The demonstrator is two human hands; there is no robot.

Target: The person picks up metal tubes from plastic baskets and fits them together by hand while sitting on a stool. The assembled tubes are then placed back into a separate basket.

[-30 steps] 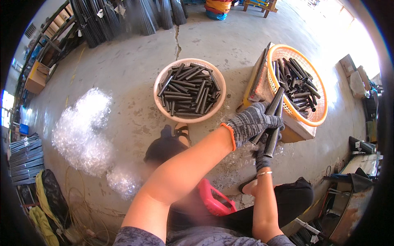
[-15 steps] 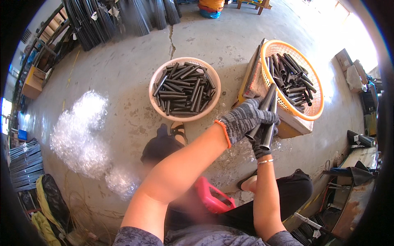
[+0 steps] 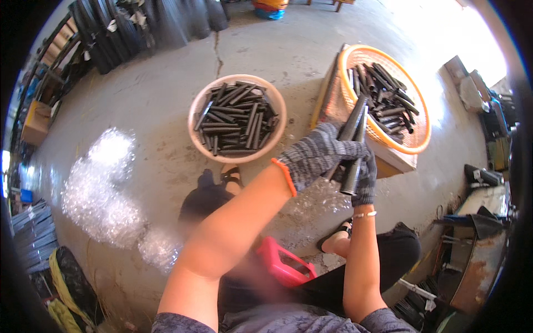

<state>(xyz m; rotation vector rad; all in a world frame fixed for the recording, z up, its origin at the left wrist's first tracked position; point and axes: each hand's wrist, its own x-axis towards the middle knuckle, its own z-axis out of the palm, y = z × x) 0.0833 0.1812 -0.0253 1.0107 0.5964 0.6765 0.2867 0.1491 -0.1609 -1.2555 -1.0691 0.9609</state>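
Both hands wear grey knitted gloves and meet just in front of the orange basket. My left hand (image 3: 321, 156), with an orange cuff, is closed around black tapered tubes (image 3: 352, 176) from the left. On the other side, my right hand (image 3: 366, 182) is closed on the same tubes, partly hidden behind them. At least two tubes show, slanting with their upper ends toward the basket. An orange plastic basket (image 3: 426, 130) beyond my hands holds many similar loose tubes. To the left, a pale pink basket (image 3: 282, 129) on the floor holds more black tubes.
The orange basket leans on a box (image 3: 391, 158). Clear crumpled plastic (image 3: 102, 194) lies on the floor at left. Below my arms is a red plastic stool (image 3: 283, 263). Bundles of dark rods (image 3: 161, 25) stand at the far left; metal racks line the right.
The view has shifted a little, so the baskets sit further left. My left fingers now cover more of the tubes' lower part, and the tubes have turned slightly in my hands.
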